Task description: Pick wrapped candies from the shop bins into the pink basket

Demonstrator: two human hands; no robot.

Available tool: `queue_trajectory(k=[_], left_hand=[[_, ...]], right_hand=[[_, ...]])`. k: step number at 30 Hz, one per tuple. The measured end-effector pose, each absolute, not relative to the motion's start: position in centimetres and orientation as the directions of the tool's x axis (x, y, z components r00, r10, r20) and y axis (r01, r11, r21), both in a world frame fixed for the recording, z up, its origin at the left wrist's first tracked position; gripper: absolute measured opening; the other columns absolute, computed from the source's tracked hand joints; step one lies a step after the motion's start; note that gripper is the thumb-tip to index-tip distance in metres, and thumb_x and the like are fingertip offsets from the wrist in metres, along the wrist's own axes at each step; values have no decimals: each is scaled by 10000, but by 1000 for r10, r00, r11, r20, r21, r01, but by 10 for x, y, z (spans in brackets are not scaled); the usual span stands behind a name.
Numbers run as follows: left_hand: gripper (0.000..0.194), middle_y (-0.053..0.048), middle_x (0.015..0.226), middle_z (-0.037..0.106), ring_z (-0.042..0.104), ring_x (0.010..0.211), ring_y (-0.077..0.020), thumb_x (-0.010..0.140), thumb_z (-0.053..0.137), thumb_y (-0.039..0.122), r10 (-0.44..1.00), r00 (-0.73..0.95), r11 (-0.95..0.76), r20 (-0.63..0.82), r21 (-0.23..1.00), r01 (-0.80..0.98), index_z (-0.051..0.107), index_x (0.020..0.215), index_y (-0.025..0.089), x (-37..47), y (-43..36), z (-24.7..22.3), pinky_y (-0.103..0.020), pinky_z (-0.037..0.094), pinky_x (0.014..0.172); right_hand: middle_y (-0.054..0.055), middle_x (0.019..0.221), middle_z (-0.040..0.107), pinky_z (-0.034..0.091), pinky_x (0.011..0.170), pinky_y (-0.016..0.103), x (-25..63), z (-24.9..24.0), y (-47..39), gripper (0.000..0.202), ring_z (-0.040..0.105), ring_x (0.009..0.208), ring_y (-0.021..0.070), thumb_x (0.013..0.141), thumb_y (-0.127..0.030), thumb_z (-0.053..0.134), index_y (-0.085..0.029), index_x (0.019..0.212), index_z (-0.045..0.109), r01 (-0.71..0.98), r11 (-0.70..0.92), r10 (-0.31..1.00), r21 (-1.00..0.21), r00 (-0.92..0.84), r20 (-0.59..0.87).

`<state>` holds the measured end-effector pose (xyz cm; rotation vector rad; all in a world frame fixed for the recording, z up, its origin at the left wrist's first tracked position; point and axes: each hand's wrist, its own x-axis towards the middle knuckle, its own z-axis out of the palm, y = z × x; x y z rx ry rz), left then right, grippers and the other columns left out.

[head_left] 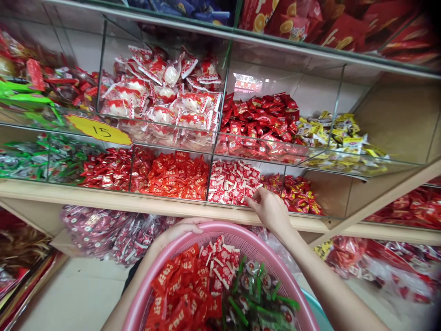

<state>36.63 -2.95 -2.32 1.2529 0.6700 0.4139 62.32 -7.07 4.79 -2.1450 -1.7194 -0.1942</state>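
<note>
A pink plastic basket (275, 257) fills the lower middle of the head view, tilted toward me. My left hand (182, 230) grips its far left rim. In the basket lie orange-red wrapped candies (182, 289), red-and-white wrapped candies (222, 264) and green-and-clear wrapped candies (258, 299). My right hand (272, 209) reaches over the basket to the low shelf, at the right edge of a bin of red-and-white candies (232, 181). Its fingers are curled and the thumb is near them; what lies between them is hidden.
Glass dividers and a wooden shelf edge (165, 207) front the bins. Left of the red-and-white bin are orange-red candies (177, 177); to its right, red-and-yellow ones (301, 195). A yellow price tag (99, 129) reads 15. Bagged candies (99, 232) lie beneath the shelf.
</note>
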Motion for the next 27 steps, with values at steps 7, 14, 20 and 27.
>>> queue_trajectory(k=[7, 14, 20, 27], left_hand=[[531, -14, 1158, 635, 571, 1020, -233, 652, 564, 167, 630, 730, 320, -264, 945, 65, 583, 1181, 212, 365, -26, -30, -325, 362, 939], [517, -14, 1153, 638, 557, 1044, -231, 652, 572, 169, 630, 730, 323, -263, 944, 61, 594, 1167, 210, 364, -26, -32, -320, 360, 944], [537, -8, 1137, 645, 569, 1018, -227, 643, 565, 156, 637, 719, 339, -277, 939, 62, 587, 1176, 213, 366, -28, -27, -312, 367, 932], [550, -32, 1142, 641, 596, 966, -230, 667, 562, 151, 603, 755, 381, -258, 925, 11, 552, 1215, 207, 365, -25, -37, -322, 399, 880]], right_hand=[[57, 708, 636, 290, 511, 266, 618, 54, -57, 297, 592, 680, 211, 751, -504, 537, -214, 702, 576, 952, -267, 944, -147, 289, 161], [36, 732, 643, 301, 512, 266, 624, 48, -58, 183, 603, 701, 216, 781, -392, 506, -228, 742, 578, 954, -256, 933, -158, 287, 218], [82, 859, 640, 300, 517, 263, 624, 46, -62, 210, 600, 732, 209, 831, -334, 445, -197, 866, 600, 962, -240, 884, -132, 273, 380], [64, 844, 643, 300, 519, 255, 635, 40, -59, 190, 579, 670, 174, 842, -264, 437, -183, 851, 608, 964, -175, 791, -201, 259, 554]])
